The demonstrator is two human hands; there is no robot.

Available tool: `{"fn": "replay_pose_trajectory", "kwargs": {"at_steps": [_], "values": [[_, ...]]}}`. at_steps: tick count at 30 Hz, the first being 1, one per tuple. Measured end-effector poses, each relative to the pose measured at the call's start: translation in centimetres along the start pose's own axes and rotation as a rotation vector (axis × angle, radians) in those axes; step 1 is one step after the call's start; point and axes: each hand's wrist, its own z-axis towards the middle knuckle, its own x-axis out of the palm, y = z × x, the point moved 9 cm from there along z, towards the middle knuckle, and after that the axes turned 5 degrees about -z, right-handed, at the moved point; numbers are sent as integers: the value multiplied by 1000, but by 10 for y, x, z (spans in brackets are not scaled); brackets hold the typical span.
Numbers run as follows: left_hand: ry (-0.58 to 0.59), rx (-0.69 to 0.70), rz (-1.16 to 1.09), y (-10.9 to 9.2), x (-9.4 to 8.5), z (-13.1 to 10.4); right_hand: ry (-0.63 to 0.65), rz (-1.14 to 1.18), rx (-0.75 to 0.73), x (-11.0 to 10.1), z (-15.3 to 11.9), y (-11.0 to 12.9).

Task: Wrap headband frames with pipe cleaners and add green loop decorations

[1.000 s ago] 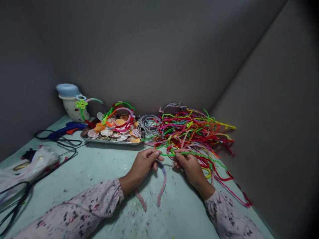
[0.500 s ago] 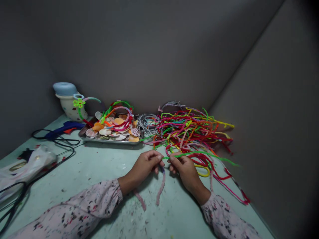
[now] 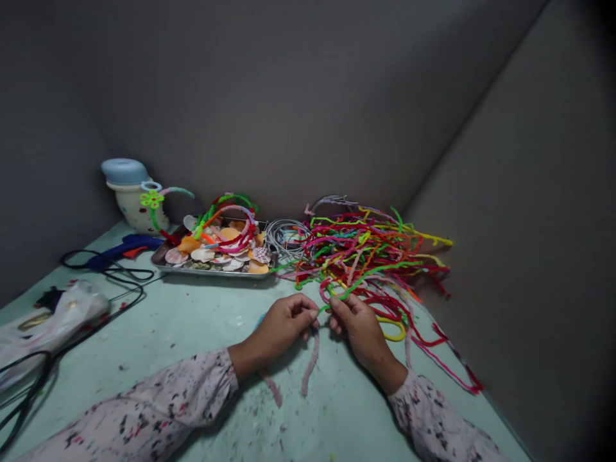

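At ten o'clock from the hands, one hoop bearing a green flower (image 3: 152, 199) and other wrapped hoops (image 3: 251, 222) look done. The left hand (image 3: 283, 325) pinches a green strand (image 3: 324, 309) above a pink-ended band (image 3: 313, 359); the right hand (image 3: 355, 326) pinches it too, its loose tail toward two o'clock apparently left to shape.

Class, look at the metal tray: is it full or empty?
Full: shells cover most of the tray, with colourful loops on top.
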Motion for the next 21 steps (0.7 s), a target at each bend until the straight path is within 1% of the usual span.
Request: {"fn": "replay_pose_trajectory", "kwargs": {"at_steps": [6, 11, 14, 18, 21], "values": [[-16, 12, 80, -1, 1, -3, -4, 14, 9, -2, 1, -6], [-87, 57, 157, -10, -4, -6, -5, 56, 13, -1, 1, -10], [-135, 95, 220, -17, -7, -9, 16, 109, 9, 1, 0, -9], [-241, 195, 402, -31, -13, -13, 63, 151, -9, 5, -3, -5], [-299, 298, 513, -41, -14, -17, 79, 183, 20, 9, -5, -5]]}}
